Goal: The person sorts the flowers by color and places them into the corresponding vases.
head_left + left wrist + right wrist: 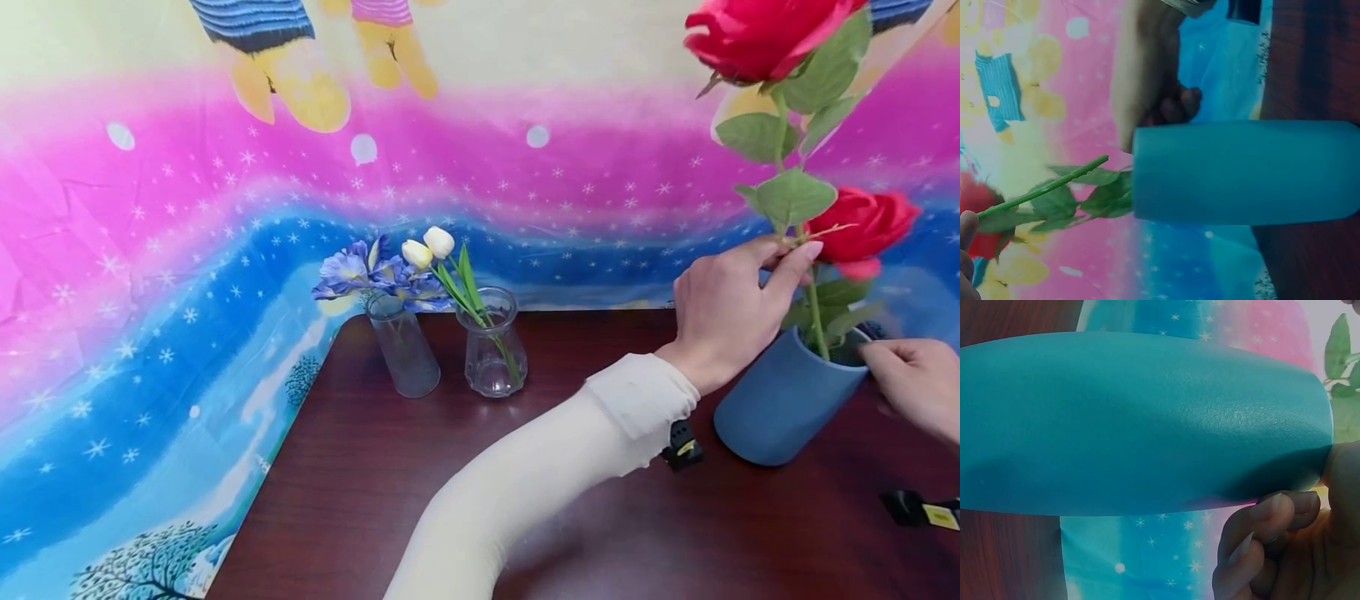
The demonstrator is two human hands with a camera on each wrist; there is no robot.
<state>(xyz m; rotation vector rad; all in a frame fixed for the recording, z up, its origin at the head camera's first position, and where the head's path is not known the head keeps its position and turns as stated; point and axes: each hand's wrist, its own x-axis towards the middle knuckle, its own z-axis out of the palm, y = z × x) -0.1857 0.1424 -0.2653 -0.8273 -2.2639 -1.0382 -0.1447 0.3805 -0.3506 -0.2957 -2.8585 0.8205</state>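
Note:
My left hand [731, 304] pinches the green stem [1047, 187] of a tall artificial red rose [772, 37] between thumb and fingers. In the left wrist view, the stem's lower end stands apart from the mouth of the blue vase [787, 404], just above it. A second red rose [866, 225] stands in that vase, its leaves at the rim. My right hand [918, 379] grips the vase's rim, thumb and fingers on its right side; the right wrist view shows these curled fingers [1266, 519] close up. The vase looks tilted in the head view.
On the dark wooden table [360, 508], a grey-tinted glass vase [408, 358] holds blue-purple flowers [348, 271]. Beside it, a clear glass vase [491, 367] holds white tulips [438, 242]. A colourful printed cloth [450, 150] hangs behind the table.

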